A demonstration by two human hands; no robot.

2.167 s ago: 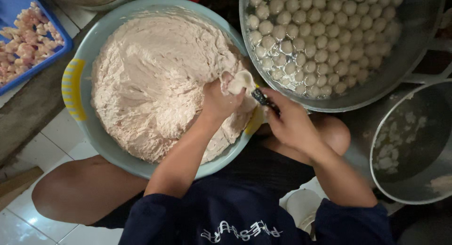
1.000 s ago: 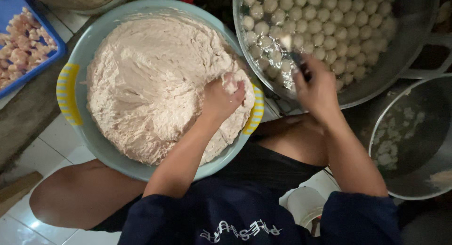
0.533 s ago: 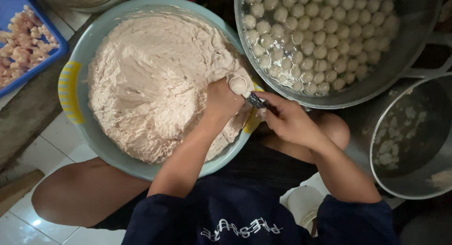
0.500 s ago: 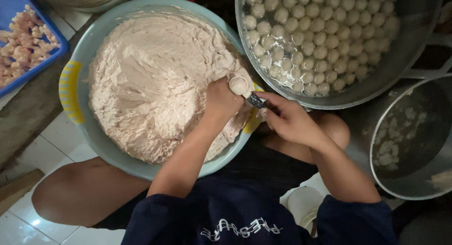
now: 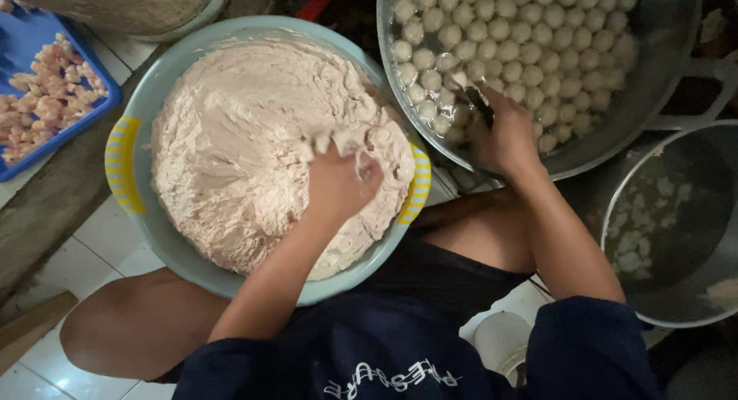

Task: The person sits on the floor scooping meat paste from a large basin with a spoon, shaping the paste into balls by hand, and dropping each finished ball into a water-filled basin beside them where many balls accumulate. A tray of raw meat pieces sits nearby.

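We take the pale green basin (image 5: 134, 215) with yellow handles as our landmark: it is heaped with pinkish paste (image 5: 238, 139), and our left hand (image 5: 338, 185) sinks into the paste near the basin's right handle, fingers clenched around a lump. Right of the basin, our right hand (image 5: 503, 135) reaches into the big metal pan (image 5: 661, 77) of floating white balls (image 5: 538, 31), fingers grasping a spoon (image 5: 475, 99). Left of the basin sits a blue tray (image 5: 46, 139).

A floor-level kitchen workspace — white tiles (image 5: 108, 239), basin of paste (image 5: 254, 139), pan of meatballs (image 5: 523, 54).
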